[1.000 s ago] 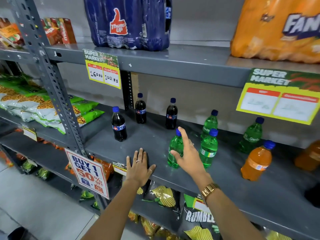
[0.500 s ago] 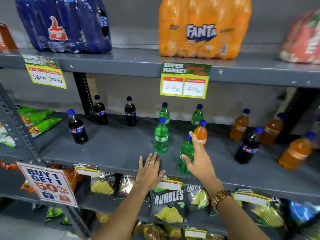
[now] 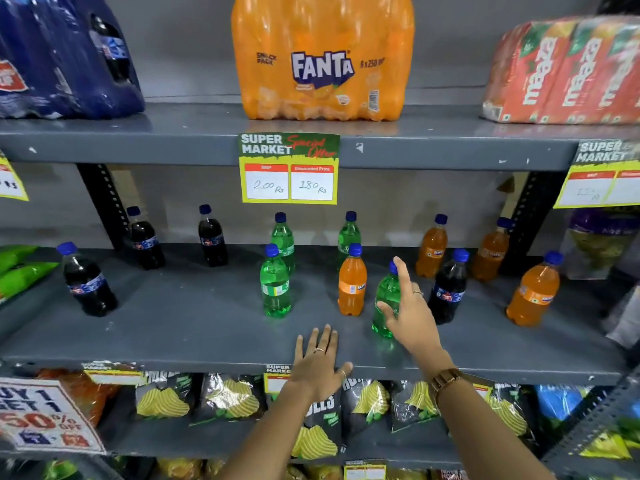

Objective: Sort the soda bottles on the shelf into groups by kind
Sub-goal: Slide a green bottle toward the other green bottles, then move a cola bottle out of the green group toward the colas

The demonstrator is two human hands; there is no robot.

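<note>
Your right hand [image 3: 410, 315] sits right of centre, fingers spread around a green bottle [image 3: 385, 303] with the thumb on its front; whether you grip it is unclear. Your left hand [image 3: 320, 363] lies flat on the grey shelf [image 3: 173, 327] edge, lower centre. An orange bottle [image 3: 352, 284] stands just left of the green one, a dark cola bottle [image 3: 448, 289] just right. A Fanta pack [image 3: 322, 57] fills the top centre.

Retail premises, a supermarket aisle. Grey metal shelf [image 3: 207, 327] stocked with soda bottles [image 3: 275, 282]; "SUPER MARKET" price tag [image 3: 289, 168] with MRP and discounted price; shrink-wrapped Fanta pack [image 3: 322, 57] above; crisp packets [image 3: 228, 400] below; "50% off" sign [image 3: 41, 417] at lower left.
</note>
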